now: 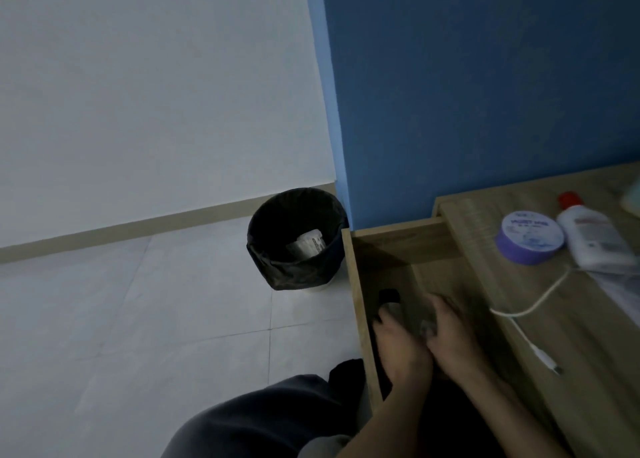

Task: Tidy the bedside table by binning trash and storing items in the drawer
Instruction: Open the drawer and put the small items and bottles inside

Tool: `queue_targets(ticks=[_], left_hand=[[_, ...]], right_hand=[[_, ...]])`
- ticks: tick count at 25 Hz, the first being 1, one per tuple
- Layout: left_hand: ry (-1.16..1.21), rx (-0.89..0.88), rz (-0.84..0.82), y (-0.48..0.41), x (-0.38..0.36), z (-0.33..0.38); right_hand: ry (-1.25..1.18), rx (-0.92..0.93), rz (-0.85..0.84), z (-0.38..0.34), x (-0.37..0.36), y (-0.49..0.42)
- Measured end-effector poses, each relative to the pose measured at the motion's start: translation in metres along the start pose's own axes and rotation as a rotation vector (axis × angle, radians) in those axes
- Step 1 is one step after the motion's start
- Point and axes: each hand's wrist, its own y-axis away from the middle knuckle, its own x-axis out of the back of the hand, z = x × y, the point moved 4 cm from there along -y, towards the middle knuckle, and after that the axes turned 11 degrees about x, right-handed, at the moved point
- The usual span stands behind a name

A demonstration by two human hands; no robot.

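Observation:
The wooden drawer (398, 246) of the bedside table (568, 322) is pulled open towards the floor side. Both my hands are inside it, blurred by motion. My left hand (398, 343) grips a dark grey item (393, 308) with a black end, low in the drawer. My right hand (450, 333) is close beside the left one, its thumb and fingers round the same item's other end. On the table top lie a purple round tin (530, 241), a white bottle with a red cap (592, 239) and a white charging cable (533, 307).
A black-lined bin (294, 239) stands on the tiled floor in the corner, left of the drawer, with a silvery wrapper (308, 244) inside. A blue wall rises behind the table. My knee in dark trousers (263, 419) is at the bottom.

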Motion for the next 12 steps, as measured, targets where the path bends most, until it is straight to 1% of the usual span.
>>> queue_targets(ticks=[1,2,3,4,6,7,8,9,11,12], left_hand=[[0.031,-0.067,0.060,0.003,0.005,0.011],[0.102,-0.156,0.112,0.005,0.012,0.024],[0.158,-0.243,0.114,0.010,0.017,0.044],[0.212,-0.345,0.098,0.018,0.020,0.067],[0.233,-0.521,0.009,0.030,0.017,0.109],[0.183,-0.593,-0.066,0.037,0.010,0.128],[0.116,-0.654,-0.136,0.045,0.002,0.146],[0.047,-0.686,-0.192,0.050,-0.007,0.161],[-0.103,-0.667,-0.314,0.051,-0.027,0.177],[-0.183,-0.628,-0.367,0.048,-0.036,0.178]], right_hand=[[-0.040,0.020,0.055,-0.010,0.015,0.005],[-0.086,0.096,0.103,-0.023,0.029,0.009],[-0.100,0.208,0.203,-0.039,0.052,0.017],[-0.120,0.308,0.354,-0.050,0.079,0.021],[-0.069,0.393,0.639,-0.051,0.129,0.026],[0.004,0.367,0.745,-0.040,0.151,0.025],[0.086,0.299,0.816,-0.023,0.170,0.019],[0.139,0.184,0.833,-0.004,0.186,0.009],[0.148,-0.065,0.741,0.037,0.203,-0.012],[0.139,-0.140,0.662,0.056,0.204,-0.022]])
